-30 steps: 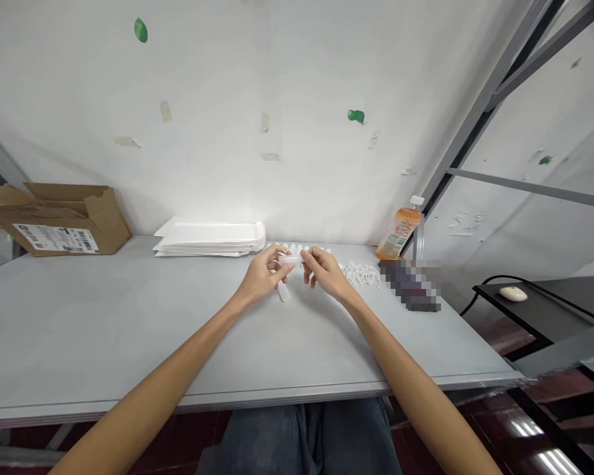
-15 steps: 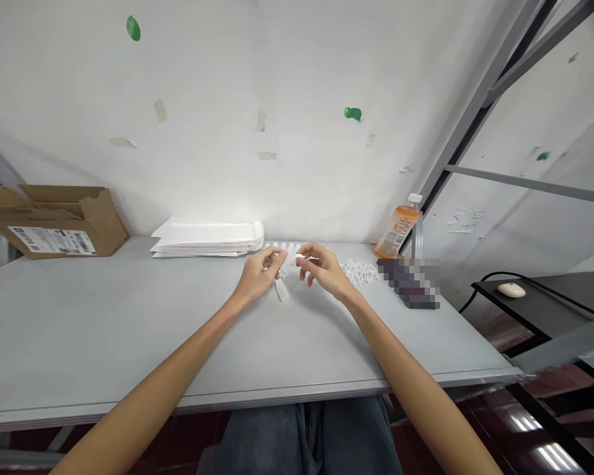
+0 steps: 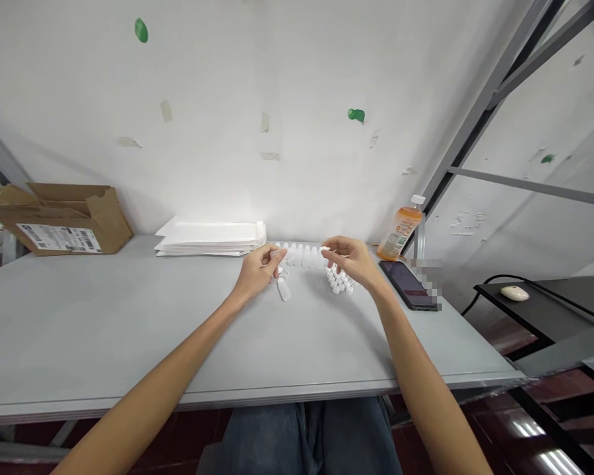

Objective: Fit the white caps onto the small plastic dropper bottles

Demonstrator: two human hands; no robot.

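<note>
At the back of the bench (image 3: 129, 316), a row of small white plastic bottles (image 3: 303, 256), packed side by side behind both hands.

Left hand (image 3: 257, 272) at the row's left end, its fingers (image 3: 272, 254) clenched in a pinch on a small white piece (image 3: 277, 253); right hand (image 3: 352, 259) raised over the right end, its fingers (image 3: 334, 244) released and gently curled. Just below the right hand, a cluster of small white caps (image 3: 339, 282); under the left hand, a lone white bottle (image 3: 284, 289) lying on the bench. Farther right, a black smartphone (image 3: 404, 284) and an orange drink bottle (image 3: 400, 227); farther left, a stack of white envelopes (image 3: 210, 239) and an opened cardboard box (image 3: 62, 221).
</note>
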